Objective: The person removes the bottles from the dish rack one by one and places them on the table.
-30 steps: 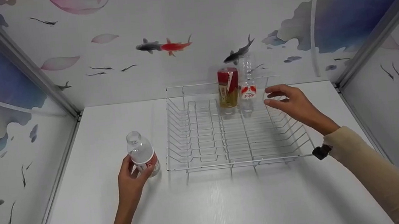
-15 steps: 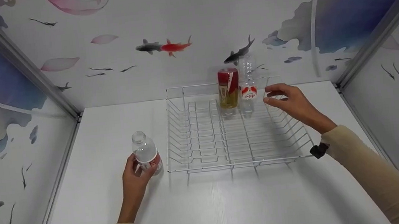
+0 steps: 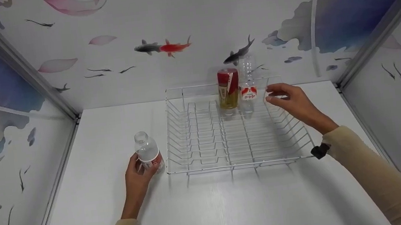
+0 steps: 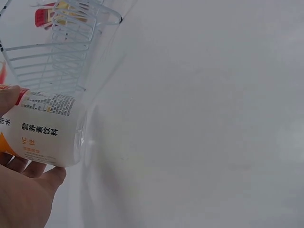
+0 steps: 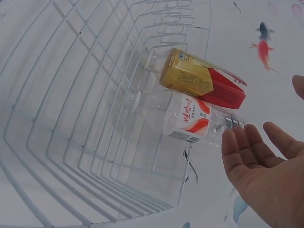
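Note:
In the head view my left hand (image 3: 138,173) grips a clear plastic bottle (image 3: 147,149) round its label, left of the wire dish rack (image 3: 231,167). The bottle stands mouth up, with no cap showing on its neck. The left wrist view shows its white, red and orange label (image 4: 42,126) and its base close over the table. My right hand (image 3: 292,102) hovers at the rack's back right, fingers loosely bent and holding nothing. Near its fingertips, a clear bottle with a red-and-white label (image 5: 187,116) rests neck down in the rack. Beside that, a red-and-gold bottle (image 5: 204,78) also rests neck down.
The rack stands on a white table (image 3: 214,208), its left half formed of bent wire slots (image 3: 206,134). A back wall (image 3: 190,13) painted with fish rises right behind it. Side walls with metal corner posts (image 3: 20,60) enclose the table.
My left hand has carried the bottle a little to the right, closer to the rack's left side. The right hand has stayed nearly still.

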Tool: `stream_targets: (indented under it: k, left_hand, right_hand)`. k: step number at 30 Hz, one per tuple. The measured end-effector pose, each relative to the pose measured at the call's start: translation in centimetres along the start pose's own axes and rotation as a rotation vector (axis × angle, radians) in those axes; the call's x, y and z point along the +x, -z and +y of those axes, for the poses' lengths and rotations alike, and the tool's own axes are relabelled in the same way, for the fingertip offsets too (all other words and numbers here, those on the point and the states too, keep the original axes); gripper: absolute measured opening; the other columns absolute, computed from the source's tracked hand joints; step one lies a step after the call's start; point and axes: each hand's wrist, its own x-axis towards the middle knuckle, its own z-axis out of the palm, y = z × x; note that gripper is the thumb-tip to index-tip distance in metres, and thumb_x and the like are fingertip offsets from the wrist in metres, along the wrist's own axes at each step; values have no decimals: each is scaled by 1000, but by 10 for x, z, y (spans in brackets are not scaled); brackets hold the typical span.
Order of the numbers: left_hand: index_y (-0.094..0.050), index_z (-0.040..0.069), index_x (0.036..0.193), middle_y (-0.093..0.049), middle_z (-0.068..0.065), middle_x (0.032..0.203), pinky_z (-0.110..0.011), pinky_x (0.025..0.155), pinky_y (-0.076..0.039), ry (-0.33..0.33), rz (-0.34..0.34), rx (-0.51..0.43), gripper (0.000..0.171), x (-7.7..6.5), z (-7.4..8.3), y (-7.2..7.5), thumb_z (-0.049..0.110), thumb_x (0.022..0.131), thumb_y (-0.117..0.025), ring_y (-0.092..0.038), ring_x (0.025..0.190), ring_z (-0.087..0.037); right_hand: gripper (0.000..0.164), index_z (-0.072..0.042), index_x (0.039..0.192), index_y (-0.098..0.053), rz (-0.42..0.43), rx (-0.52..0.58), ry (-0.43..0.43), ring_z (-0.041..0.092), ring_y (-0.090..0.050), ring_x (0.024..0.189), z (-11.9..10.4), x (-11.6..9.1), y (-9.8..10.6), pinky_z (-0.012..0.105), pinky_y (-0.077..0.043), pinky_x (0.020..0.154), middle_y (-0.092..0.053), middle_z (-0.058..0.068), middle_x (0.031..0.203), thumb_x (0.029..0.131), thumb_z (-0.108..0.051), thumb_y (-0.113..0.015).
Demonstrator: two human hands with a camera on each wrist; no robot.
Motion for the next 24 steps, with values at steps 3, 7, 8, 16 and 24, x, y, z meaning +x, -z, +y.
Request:
stream_targets:
  k: [3,7,8,16,24]
  left_hand:
    - [-42,5,165,-49,-17,165,-43,132,-34,-5,7,-15,79,3,-3,0,14,99,-85,-42,159,-36]
    - [-42,3,165,-49,-18,164,-45,132,-35,-17,6,-34,80,6,-4,-1,11,98,-85,-43,158,-36]
    - [-42,3,165,-49,-18,164,-45,132,-35,-22,5,-40,80,7,-4,-2,10,98,-85,-43,158,-36]
    - [-44,5,163,-48,-16,164,-46,132,-34,-36,4,-51,78,12,-7,-3,10,98,-86,-42,159,-35]
    - [-45,4,163,-48,-18,165,-48,133,-33,-34,23,4,77,16,-7,-8,11,98,-86,-42,159,-38]
  right_hand:
    - [55,-3,159,-55,-1,12,8,33,-59,140,2,1,2,52,-47,122,-61,18,155,112,-30,-68]
    - [58,-2,160,-53,4,35,13,37,-55,147,2,1,4,62,-42,125,-58,20,159,112,-31,-67]
    - [58,-2,161,-53,4,39,14,37,-54,148,2,1,5,61,-41,125,-57,20,160,113,-32,-67]
    - [61,-1,163,-49,2,39,10,38,-49,153,2,-1,7,62,-38,127,-53,21,164,113,-32,-65]
    - [61,-2,163,-50,5,43,0,37,-50,153,3,-1,8,61,-38,128,-54,20,163,113,-33,-66]
